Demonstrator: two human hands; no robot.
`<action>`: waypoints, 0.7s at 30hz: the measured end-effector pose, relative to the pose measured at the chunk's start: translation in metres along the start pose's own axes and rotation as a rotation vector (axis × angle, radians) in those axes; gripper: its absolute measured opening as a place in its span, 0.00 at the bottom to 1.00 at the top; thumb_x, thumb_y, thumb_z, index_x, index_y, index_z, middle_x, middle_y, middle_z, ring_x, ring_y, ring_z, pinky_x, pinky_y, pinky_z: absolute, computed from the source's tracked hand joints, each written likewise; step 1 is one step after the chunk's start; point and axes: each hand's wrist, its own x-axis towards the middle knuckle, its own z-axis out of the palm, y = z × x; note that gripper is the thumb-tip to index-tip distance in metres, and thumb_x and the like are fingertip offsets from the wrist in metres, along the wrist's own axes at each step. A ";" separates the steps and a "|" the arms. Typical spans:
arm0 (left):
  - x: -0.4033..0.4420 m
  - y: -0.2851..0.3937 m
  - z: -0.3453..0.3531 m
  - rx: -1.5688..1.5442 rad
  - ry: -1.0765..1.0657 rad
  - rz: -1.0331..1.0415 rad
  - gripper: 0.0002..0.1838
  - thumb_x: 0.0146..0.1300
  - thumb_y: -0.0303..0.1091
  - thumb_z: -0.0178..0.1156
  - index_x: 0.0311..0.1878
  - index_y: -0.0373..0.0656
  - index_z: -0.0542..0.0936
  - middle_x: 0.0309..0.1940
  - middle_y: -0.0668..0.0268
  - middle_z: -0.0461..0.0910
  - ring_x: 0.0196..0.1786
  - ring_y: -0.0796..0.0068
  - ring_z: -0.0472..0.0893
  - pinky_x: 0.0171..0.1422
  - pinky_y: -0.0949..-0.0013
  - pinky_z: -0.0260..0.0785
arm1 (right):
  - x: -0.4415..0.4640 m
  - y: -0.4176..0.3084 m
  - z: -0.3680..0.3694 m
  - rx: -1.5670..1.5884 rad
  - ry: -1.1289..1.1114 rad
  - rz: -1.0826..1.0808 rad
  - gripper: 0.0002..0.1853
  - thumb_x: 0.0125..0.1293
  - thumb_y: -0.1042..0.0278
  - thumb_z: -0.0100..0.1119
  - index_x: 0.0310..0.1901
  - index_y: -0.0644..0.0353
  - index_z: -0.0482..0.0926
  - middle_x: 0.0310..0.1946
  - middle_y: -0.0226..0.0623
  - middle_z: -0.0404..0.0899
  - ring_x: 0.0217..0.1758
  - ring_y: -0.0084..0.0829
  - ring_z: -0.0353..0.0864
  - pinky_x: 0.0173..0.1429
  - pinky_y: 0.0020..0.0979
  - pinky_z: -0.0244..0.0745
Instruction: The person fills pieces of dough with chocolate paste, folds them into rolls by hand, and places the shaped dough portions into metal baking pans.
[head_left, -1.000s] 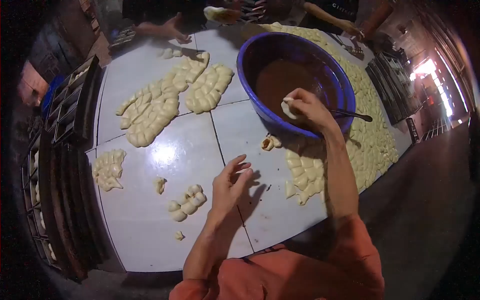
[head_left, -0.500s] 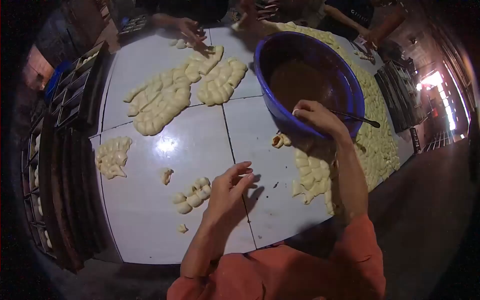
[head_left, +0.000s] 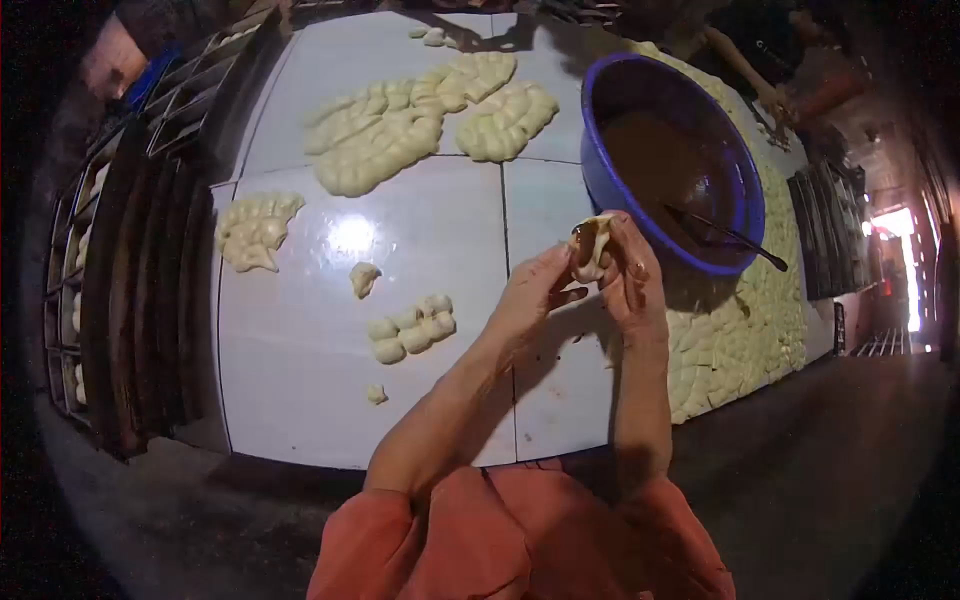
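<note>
Between my two hands, in front of the basin, is a piece of pale dough (head_left: pixel 603 240) folded around brown filling. My left hand (head_left: pixel 535 287) pinches its left side with thumb and fingers. From the right, my right hand (head_left: pixel 637 275) is wrapped round the same dough, with brown smears on its fingers. Just beyond them stands a blue-purple basin (head_left: pixel 597 165) containing brown filling (head_left: pixel 650 150). A dark long-handled utensil (head_left: pixel 745 240) rests in the basin, its handle sticking out over the right rim.
Several joined dough balls (head_left: pixel 412 328) and small scraps lie left on the white tiled table (head_left: pixel 300 400). Larger dough sheets (head_left: pixel 380 150) are farther back. More dough pieces (head_left: pixel 740 350) cover the right side. Racks (head_left: pixel 130 300) stand left; another person's hands (head_left: pixel 775 105) are at the far right.
My right hand has come away from the basin's rim, and my left hand has risen to meet it. Filled dough now shows between them. The view has shifted, moving the table contents rightward.
</note>
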 end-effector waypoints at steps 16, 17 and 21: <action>-0.049 0.012 -0.058 0.304 0.459 0.312 0.21 0.68 0.38 0.68 0.59 0.33 0.82 0.45 0.62 0.87 0.42 0.81 0.83 0.46 0.78 0.76 | -0.024 0.104 0.050 -1.108 0.057 -0.619 0.08 0.67 0.75 0.65 0.47 0.63 0.86 0.45 0.37 0.83 0.41 0.29 0.81 0.46 0.31 0.77; -0.044 0.007 -0.067 0.249 0.432 0.277 0.24 0.66 0.41 0.70 0.59 0.36 0.82 0.48 0.64 0.85 0.46 0.76 0.83 0.51 0.71 0.78 | -0.023 0.106 0.050 -0.959 0.062 -0.455 0.08 0.68 0.73 0.65 0.47 0.63 0.85 0.42 0.35 0.84 0.40 0.26 0.81 0.46 0.30 0.77; -0.043 0.032 -0.072 0.141 0.343 0.061 0.23 0.66 0.41 0.70 0.57 0.33 0.81 0.45 0.61 0.85 0.44 0.72 0.85 0.47 0.72 0.80 | -0.025 0.097 0.056 -0.555 0.035 -0.115 0.09 0.72 0.69 0.63 0.48 0.65 0.84 0.36 0.28 0.83 0.39 0.17 0.78 0.45 0.24 0.74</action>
